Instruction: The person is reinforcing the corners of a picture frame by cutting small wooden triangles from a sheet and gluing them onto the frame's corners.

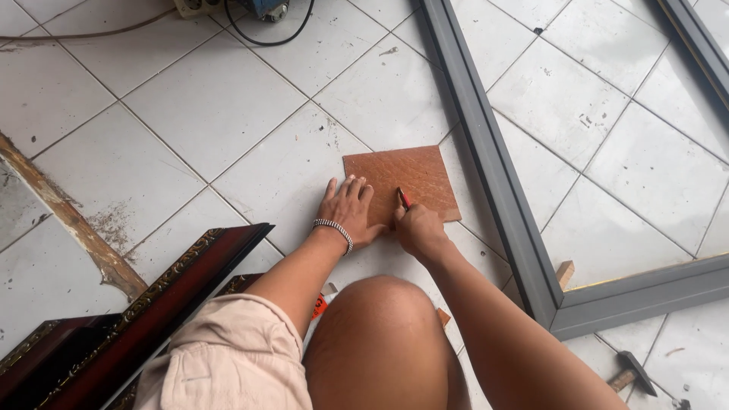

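On a white tiled floor (220,114), the left hand (348,209) lies spread flat on a square brown tile (410,178). The right hand (419,231) pinches a red pencil (403,199) against it. A grey metal frame (493,167) lies just beside.

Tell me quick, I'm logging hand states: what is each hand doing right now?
Left hand: open, fingers spread, pressing flat on the brown tile.
Right hand: closed around a red pencil, tip on the tile.

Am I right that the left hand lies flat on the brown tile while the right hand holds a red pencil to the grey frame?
Not quite: in the head view the right hand holds the red pencil to the brown tile, not the grey frame. The left hand does lie flat on it.
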